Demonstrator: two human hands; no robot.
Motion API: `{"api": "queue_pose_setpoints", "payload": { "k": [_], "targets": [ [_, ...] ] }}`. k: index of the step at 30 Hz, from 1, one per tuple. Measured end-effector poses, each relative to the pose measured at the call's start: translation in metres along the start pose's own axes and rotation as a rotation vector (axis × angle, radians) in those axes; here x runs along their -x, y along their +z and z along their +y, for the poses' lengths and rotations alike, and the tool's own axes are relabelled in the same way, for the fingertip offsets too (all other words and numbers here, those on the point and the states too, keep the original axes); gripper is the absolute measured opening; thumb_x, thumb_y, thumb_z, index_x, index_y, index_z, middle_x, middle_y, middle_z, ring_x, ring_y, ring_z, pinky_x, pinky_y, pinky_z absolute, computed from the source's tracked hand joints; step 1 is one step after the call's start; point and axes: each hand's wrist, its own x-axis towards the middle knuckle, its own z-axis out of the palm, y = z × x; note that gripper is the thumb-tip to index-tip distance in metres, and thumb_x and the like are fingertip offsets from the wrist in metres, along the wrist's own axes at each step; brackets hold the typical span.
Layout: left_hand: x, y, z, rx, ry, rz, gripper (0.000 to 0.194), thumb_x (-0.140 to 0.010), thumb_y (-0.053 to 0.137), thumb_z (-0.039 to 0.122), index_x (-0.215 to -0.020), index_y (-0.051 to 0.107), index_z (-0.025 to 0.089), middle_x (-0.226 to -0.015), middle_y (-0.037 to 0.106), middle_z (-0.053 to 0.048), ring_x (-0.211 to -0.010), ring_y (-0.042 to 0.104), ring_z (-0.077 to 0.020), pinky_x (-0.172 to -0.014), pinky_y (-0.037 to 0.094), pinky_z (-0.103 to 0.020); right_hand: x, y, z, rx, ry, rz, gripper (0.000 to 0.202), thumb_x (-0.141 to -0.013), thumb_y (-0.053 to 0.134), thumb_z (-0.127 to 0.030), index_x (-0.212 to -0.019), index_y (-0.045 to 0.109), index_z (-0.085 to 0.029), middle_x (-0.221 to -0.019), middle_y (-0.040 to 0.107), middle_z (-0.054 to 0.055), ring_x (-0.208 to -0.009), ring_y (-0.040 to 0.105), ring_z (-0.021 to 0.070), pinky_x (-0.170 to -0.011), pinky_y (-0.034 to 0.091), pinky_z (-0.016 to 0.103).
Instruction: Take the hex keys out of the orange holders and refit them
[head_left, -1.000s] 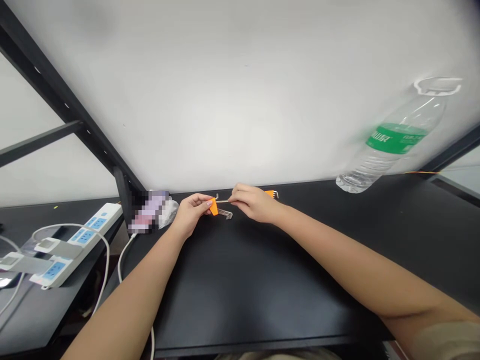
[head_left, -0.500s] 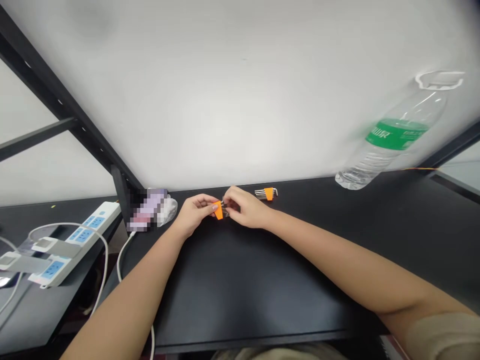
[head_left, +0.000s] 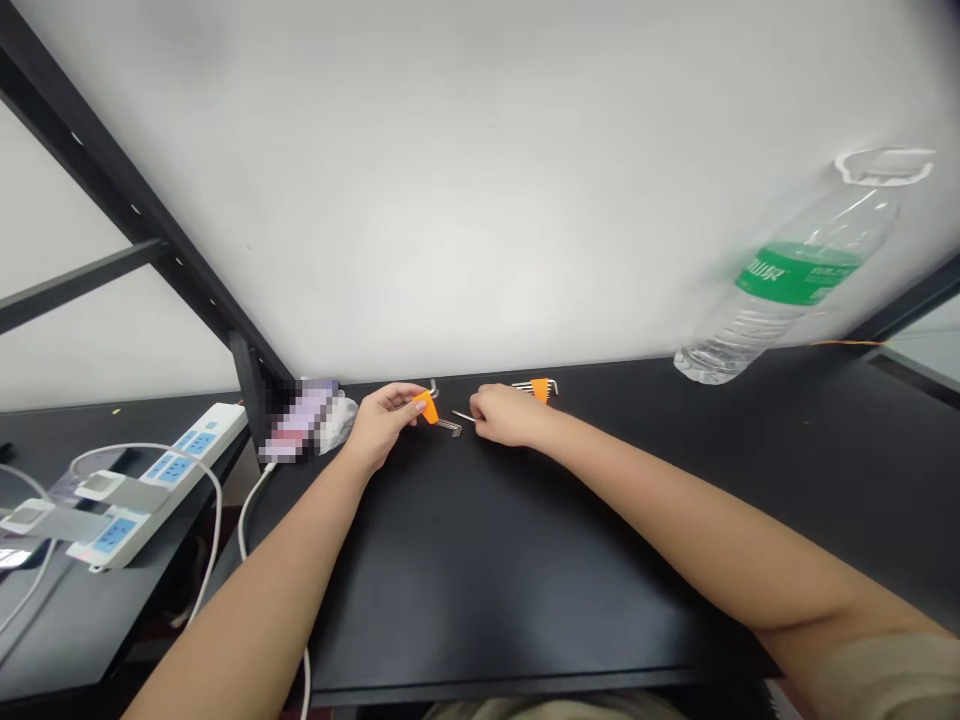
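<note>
Pulled clear of the orange holder [head_left: 426, 407] pinched in the left hand [head_left: 382, 420], a thin hex key [head_left: 463, 415] sits clamped in the right hand [head_left: 504, 415] near the desk's [head_left: 525, 560] far edge; steady the holder, draw straight

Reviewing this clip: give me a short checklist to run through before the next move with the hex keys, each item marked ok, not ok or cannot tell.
1. Left hand grips the orange holder: ok.
2. Right hand holds a single hex key, clear of the holder: ok.
3. Keys remaining in the holder are seated: cannot tell, too small.
4. Second hex key set lies apart on the black table, behind the right hand: ok.
5. Water bottle stands away from both hands: ok.
6. Size of the pulled key: cannot tell.
</note>
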Motion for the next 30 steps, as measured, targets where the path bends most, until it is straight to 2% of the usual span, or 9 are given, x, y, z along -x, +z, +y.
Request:
{"api": "queue_pose_setpoints", "payload": {
  "k": [3,5,7,11,13,16,24,28,30],
  "targets": [
    [0.0,0.0,0.001,-0.025,-0.006,-0.022,0.039,-0.075,0.087,0.041,-0.104,0.078,0.017,-0.096,0.077,-0.009,-0.073,0.065,-0.0149,-0.064,0.049,-0.028,0.004,-0.011,0.007,0.038,0.098,-0.075,0.019,-0.073,0.077,-0.011,-0.066,0.061,-0.02,-0.071,0.063,0.007,-0.064,0.059,0.0204,-0.059,0.039,0.031],
    [0.0,0.0,0.001,-0.03,-0.018,-0.026,0.04,-0.075,0.088,0.041,-0.105,0.078,0.016,-0.096,0.077,-0.009,-0.073,0.065,-0.0149,-0.065,0.049,-0.028,0.006,-0.018,0.008,-0.006,0.075,-0.071,0.016,-0.075,0.074,-0.011,-0.071,0.061,-0.02,-0.071,0.063,0.005,-0.064,0.058,0.0185,-0.06,0.039,0.029],
    [0.0,0.0,0.001,-0.023,-0.031,-0.019,0.04,-0.075,0.088,0.04,-0.105,0.079,0.016,-0.096,0.078,-0.009,-0.071,0.064,-0.0143,-0.066,0.05,-0.028,0.006,-0.023,0.005,-0.107,-0.016,-0.012,0.01,-0.081,0.067,-0.011,-0.08,0.062,-0.021,-0.079,0.066,0.003,-0.067,0.058,0.0165,-0.062,0.041,0.028],
    [0.002,0.0,0.003,0.006,-0.035,-0.007,0.039,-0.073,0.089,0.039,-0.104,0.08,0.016,-0.094,0.078,-0.009,-0.067,0.062,-0.013,-0.068,0.052,-0.03,0.006,-0.026,-0.005,-0.269,-0.217,0.198,0.011,-0.093,0.057,-0.013,-0.091,0.065,-0.02,-0.092,0.066,0.003,-0.081,0.059,0.0166,-0.074,0.045,0.028],
    [0.002,0.001,0.004,0.03,-0.034,-0.017,0.039,-0.073,0.089,0.038,-0.104,0.08,0.015,-0.093,0.078,-0.008,-0.066,0.061,-0.0125,-0.068,0.053,-0.03,0.005,-0.025,-0.008,-0.279,-0.267,0.278,0.013,-0.094,0.056,-0.012,-0.09,0.066,-0.02,-0.092,0.065,0.004,-0.083,0.059,0.0173,-0.077,0.045,0.029],
    [0.003,0.001,0.004,0.059,-0.04,-0.03,0.038,-0.074,0.089,0.037,-0.104,0.079,0.015,-0.092,0.077,-0.008,-0.064,0.061,-0.0114,-0.067,0.053,-0.029,0.005,-0.023,-0.008,-0.261,-0.301,0.33,0.015,-0.095,0.055,-0.011,-0.09,0.067,-0.019,-0.092,0.064,0.005,-0.083,0.058,0.0179,-0.076,0.045,0.03],
    [0.006,0.004,0.006,0.092,-0.064,-0.035,0.038,-0.075,0.088,0.035,-0.104,0.077,0.012,-0.088,0.078,-0.009,-0.068,0.07,-0.0157,-0.072,0.06,-0.033,0.01,-0.024,-0.011,-0.141,-0.374,0.269,0.02,-0.098,0.052,-0.01,-0.097,0.069,-0.019,-0.097,0.064,0.007,-0.084,0.059,0.018,-0.077,0.046,0.03],
    [0.011,0.01,0.011,0.073,-0.065,-0.108,0.036,-0.075,0.088,0.034,-0.1,0.077,0.011,-0.088,0.079,-0.01,-0.072,0.073,-0.0186,-0.074,0.062,-0.035,0.013,-0.017,-0.024,-0.193,-0.347,0.246,0.018,-0.098,0.053,-0.012,-0.101,0.069,-0.02,-0.1,0.062,0.006,-0.084,0.06,0.0177,-0.079,0.049,0.031],
    [0.013,0.013,0.012,0.066,-0.055,-0.143,0.036,-0.076,0.088,0.034,-0.101,0.076,0.011,-0.089,0.079,-0.01,-0.074,0.074,-0.0196,-0.076,0.062,-0.037,0.015,-0.013,-0.031,-0.258,-0.332,0.255,0.019,-0.097,0.054,-0.012,-0.109,0.066,-0.02,-0.11,0.061,0.008,-0.083,0.06,0.0167,-0.078,0.051,0.031]
  ]
}}
